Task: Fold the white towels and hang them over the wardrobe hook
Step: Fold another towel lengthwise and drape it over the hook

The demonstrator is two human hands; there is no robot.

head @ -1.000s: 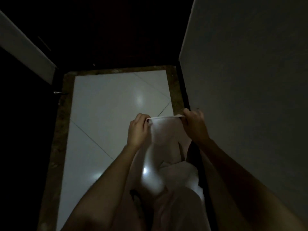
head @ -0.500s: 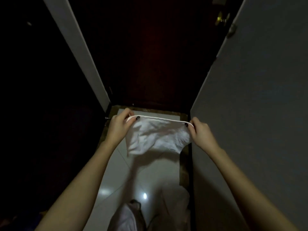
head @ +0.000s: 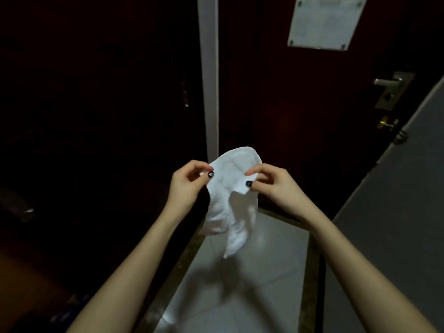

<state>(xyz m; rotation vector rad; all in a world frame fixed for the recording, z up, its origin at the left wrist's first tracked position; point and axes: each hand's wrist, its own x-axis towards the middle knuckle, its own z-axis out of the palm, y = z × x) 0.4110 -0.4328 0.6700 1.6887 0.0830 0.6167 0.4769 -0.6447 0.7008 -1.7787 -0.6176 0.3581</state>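
While left hand [head: 186, 182] and right hand [head: 271, 186] pinch its upper edge with curled fingers, the crumpled white cloth towel [head: 225, 200] hangs mid-air before a dark red door [head: 276, 104]. That door's pale rectangular notice plate [head: 326, 22] is too blurred to read; white floor tiles [head: 252, 284] lie open below.

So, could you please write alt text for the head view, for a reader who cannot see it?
The left hand and right hand pinch a crumpled white towel near its top, letting it hang above a tiled floor. Behind it is a dark door with a lever handle and a notice plate.
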